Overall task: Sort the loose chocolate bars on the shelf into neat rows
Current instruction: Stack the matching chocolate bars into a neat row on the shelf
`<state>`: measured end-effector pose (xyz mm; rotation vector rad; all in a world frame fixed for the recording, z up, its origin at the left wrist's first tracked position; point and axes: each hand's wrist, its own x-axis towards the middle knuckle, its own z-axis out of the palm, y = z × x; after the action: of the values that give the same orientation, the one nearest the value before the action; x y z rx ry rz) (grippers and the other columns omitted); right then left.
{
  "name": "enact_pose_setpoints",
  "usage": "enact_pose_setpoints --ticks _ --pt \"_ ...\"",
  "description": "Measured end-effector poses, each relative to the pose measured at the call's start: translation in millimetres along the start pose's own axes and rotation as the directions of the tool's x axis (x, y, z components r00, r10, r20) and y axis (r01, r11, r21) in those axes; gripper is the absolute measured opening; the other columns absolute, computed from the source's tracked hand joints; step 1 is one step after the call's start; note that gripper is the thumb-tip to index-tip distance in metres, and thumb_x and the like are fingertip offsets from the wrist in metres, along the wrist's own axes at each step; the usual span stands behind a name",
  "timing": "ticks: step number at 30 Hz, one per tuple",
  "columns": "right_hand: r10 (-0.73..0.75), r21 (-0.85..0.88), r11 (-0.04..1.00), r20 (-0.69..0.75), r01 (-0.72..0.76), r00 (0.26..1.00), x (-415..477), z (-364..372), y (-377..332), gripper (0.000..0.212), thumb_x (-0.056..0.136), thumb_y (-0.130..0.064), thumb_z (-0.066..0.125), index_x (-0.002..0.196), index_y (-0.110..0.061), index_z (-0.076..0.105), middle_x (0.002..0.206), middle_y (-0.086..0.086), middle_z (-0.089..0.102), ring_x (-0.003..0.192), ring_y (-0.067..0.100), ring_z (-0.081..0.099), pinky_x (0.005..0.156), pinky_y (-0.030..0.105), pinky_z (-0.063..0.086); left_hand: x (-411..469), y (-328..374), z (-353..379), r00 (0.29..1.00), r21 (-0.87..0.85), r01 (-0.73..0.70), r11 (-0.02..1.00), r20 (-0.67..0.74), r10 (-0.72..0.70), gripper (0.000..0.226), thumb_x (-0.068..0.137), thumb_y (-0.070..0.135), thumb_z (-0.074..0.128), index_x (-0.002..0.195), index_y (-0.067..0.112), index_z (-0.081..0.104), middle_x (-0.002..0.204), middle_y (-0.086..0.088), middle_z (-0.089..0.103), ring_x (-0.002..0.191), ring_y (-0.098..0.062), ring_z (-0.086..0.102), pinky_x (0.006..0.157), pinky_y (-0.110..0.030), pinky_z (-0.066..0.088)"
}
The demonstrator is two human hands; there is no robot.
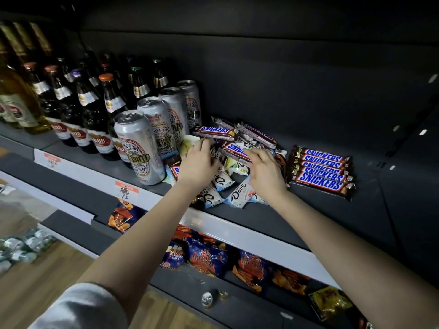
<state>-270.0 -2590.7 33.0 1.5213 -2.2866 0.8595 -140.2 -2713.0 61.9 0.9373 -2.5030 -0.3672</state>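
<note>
Your left hand (pixel 198 162) and right hand (pixel 266 173) pinch one Snickers bar (pixel 234 149).
Your fingers (pixel 253 156) curl round it above the loose pile (pixel 240 193); the neat row (pixel 320 169) lies to the right of them.

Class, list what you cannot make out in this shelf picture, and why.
Head view:
Loose pile: bars beneath left hand and right hand are hidden.
Left hand's grip on the Snickers bar: fingertips out of sight.
Price label: writing too small.
Leftmost bottles: dim, cut by edge.
</note>
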Motion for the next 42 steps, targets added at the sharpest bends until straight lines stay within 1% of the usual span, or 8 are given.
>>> enact_pose_setpoints --ticks 8,12,16,20,26,32,37,42 --pt "-0.141 -0.063 0.989 -0.104 0.135 0.984 -5.8 -4.2 -7.1 0.078 0.063 0.018 0.062 0.135 -0.009 0.043 0.123 0.012 0.053 0.114 0.031 0.047 0.1 0.04 0.041 0.6 -5.0 2.2 0.994 0.008 -0.107 0.994 0.013 0.107 0.054 0.084 0.038 0.056 0.134 0.034 0.038 0.148 0.003 0.029 0.128 -0.031 0.032 0.101 -0.053 0.034" --pt "-0.106 -0.037 0.994 -0.114 0.102 0.988 -4.9 -2.2 -5.2 0.065 0.076 0.009 0.062 0.135 -0.009 0.043 0.124 0.011 0.054 0.116 0.03 0.046 0.103 0.042 0.037 1.6 -8.6 2.8 0.991 -0.03 -0.134 0.991 -0.031 0.133 0.047 0.081 0.046 0.064 0.123 0.027 0.055 0.14 0.003 0.042 0.125 -0.028 0.035 0.101 -0.046 0.034" --pt "-0.001 0.046 0.999 -0.099 0.006 0.995 -4.1 -0.1 -0.8 0.048 0.086 -0.008 0.06 0.132 -0.007 0.048 0.123 0.012 0.052 0.116 0.03 0.046 0.103 0.043 0.037 2.5 -11.3 1.3 0.991 -0.071 -0.13 0.989 -0.033 0.128 0.049 0.076 0.051 0.066 0.119 0.028 0.058 0.123 0.005 0.058 0.113 -0.026 0.043 0.092 -0.039 0.035" --pt "0.049 0.008 0.999 -0.043 -0.048 0.998 -3.1 0.1 1.2 0.04 0.086 -0.02 0.061 0.124 -0.009 0.056 0.121 0.009 0.057 0.117 0.028 0.046 0.101 0.046 0.037 2.3 -11.8 1.6 0.99 -0.076 -0.137 0.988 -0.039 0.134 0.047 0.077 0.048 0.066 0.118 0.028 0.058 0.121 0.005 0.058 0.111 -0.024 0.044 0.09 -0.038 0.036" --pt "-0.001 -0.104 0.995 0.006 0.002 1.0 -1.1 -8.9 -0.8 0.038 0.089 -0.024 0.058 0.124 -0.011 0.055 0.121 0.007 0.055 0.116 0.026 0.046 0.1 0.038 0.033 5.2 -12.7 2.9 0.986 -0.106 -0.163 0.981 -0.032 0.161 0.042 0.083 0.036 0.066 0.123 0.026 0.055 0.126 0.005 0.053 0.117 -0.021 0.042 0.093 -0.033 0.032" --pt "0.055 -0.135 0.99 0.04 -0.049 0.998 -7.1 -35.3 13.8 0.041 0.091 -0.019 0.055 0.131 -0.016 0.049 0.128 0.003 0.05 0.123 0.022 0.038 0.105 0.034 0.028 4.7 8.7 5.5 0.982 -0.075 -0.187 0.979 0.01 0.188 0.042 0.084 0.033 0.064 0.124 0.024 0.055 0.124 0.0 0.056 0.119 -0.027 0.045 0.101 -0.048 0.035" --pt "0.104 -0.175 0.979 -0.036 -0.109 0.994 -30.1 -64.9 39.7 0.038 0.089 -0.017 0.057 0.127 -0.014 0.053 0.123 0.006 0.053 0.118 0.025 0.044 0.104 0.038 0.034 -2.3 54.2 14.3 0.969 -0.213 -0.247 0.945 -0.046 0.242 0.036 0.08 0.025 0.069 0.114 0.02 0.06 0.114 -0.002 0.062 0.11 -0.024 0.05 0.091 -0.034 0.038" --pt "0.147 -0.265 0.95 -0.078 -0.163 0.986 -67.9 -93.7 68.6 0.036 0.086 -0.017 0.062 0.121 -0.012 0.058 0.119 0.008 0.058 0.113 0.031 0.05 0.1 0.042 0.036 -15.0 95.5 39.4 0.956 -0.287 -0.279 0.916 0.001 0.292 0.035 0.077 0.025 0.07 0.11 0.021 0.06 0.114 -0.003 0.064 0.108 -0.025 0.054 0.093 -0.038 0.042"
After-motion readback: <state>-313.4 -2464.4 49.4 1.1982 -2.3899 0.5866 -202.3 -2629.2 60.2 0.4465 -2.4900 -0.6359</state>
